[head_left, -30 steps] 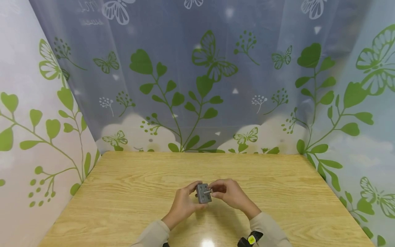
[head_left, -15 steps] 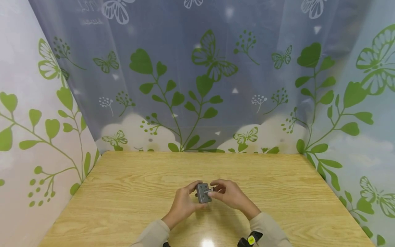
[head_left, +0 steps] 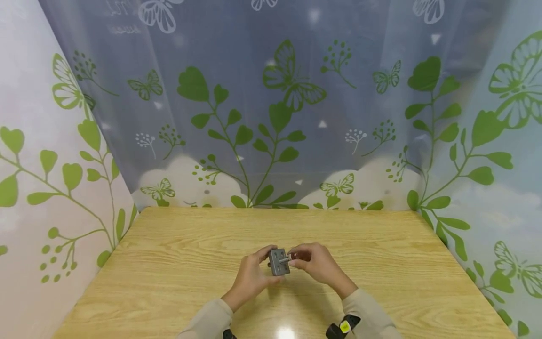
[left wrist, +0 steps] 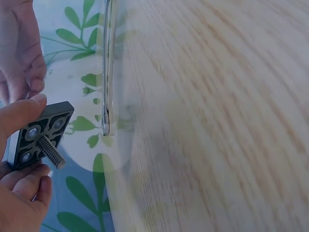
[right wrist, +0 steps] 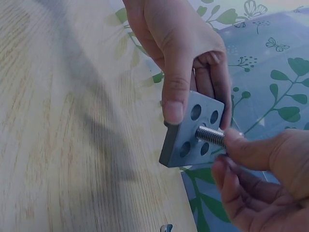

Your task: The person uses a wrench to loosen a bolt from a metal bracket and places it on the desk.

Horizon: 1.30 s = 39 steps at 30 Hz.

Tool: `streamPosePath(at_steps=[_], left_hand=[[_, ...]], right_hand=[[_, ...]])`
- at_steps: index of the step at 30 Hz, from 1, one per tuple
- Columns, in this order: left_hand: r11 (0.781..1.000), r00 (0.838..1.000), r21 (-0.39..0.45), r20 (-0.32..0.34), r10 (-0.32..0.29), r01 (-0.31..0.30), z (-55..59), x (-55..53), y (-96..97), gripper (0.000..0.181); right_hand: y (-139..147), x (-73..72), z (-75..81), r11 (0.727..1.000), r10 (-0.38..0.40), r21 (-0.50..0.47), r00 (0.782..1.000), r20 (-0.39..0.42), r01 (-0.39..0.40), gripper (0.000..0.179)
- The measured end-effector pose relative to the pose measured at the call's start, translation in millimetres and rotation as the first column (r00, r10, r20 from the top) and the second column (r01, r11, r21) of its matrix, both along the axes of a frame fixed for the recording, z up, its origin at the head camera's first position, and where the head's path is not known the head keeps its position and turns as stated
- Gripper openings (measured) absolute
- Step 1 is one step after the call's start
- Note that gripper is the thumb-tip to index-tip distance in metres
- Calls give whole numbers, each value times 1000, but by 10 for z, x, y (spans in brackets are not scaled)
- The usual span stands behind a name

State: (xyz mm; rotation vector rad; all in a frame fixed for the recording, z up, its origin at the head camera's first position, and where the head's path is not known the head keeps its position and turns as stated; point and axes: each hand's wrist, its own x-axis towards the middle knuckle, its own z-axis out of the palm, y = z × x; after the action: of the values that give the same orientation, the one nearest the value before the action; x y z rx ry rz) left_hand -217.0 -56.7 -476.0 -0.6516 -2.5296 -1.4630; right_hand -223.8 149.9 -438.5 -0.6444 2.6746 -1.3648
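My left hand (head_left: 250,278) grips a grey square plate (head_left: 278,262) by its edges, thumb on one side and fingers on the other. Several round holes mark its face, and a threaded bolt (right wrist: 211,136) passes through the middle. With thumb and fingertips my right hand (head_left: 319,264) pinches the bolt's free end, hiding its tip. In the left wrist view the plate's ribbed back (left wrist: 41,135) faces the camera, and a length of bolt thread (left wrist: 51,152) sticks out there. Both hands hold the piece above the table.
A wood-grain table (head_left: 190,235) lies beneath the hands. Curtains printed with leaves and butterflies (head_left: 254,117) close off its back and sides. Dark straps (head_left: 343,327) sit over the light sleeves at the wrists.
My right thumb and fingers have shifted at the bolt's end, spreading forward half a second ago and now drawn back in a pinch. The plate has risen slightly in the head view, still in my left hand.
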Motion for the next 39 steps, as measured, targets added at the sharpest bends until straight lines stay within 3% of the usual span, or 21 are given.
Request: streamPosePath(at_steps=[3,12,19,26,30,35,39], left_hand=[[1000,1000,-4,8,3,-3,6,0,1,70],[1000,1000,1,5,-2,2,14,-3,10,69],[1000,1000,7,-9,-2,2,-13,11,-2,70],[1000,1000,11,-16,-7,7,-29,9,3,68],[1000,1000,5,-18,-14,15,-34,9,5,68],[1000,1000,-13,-19,-23,22,-26,10,-6,69],[999,999,-29,-33,-21,20,-12,11,-12,70]], right_hand=[[17,1,11,1000,4,-4,999,-36,-5,24],[36,-25,-15,999,28,-37,999,-28,-29,27],[31,-6,-62,995,86,44,993,85,-90,39],[-29,10,-62,1000,-8,-24,996,92,10,52],[-38,3,-58,999,-46,-4,996,83,46,43],[-16,3,-43,1000,3,20,1000,0,-3,19],[-5,-7,-48,999,31,-15,999,-37,-32,20]])
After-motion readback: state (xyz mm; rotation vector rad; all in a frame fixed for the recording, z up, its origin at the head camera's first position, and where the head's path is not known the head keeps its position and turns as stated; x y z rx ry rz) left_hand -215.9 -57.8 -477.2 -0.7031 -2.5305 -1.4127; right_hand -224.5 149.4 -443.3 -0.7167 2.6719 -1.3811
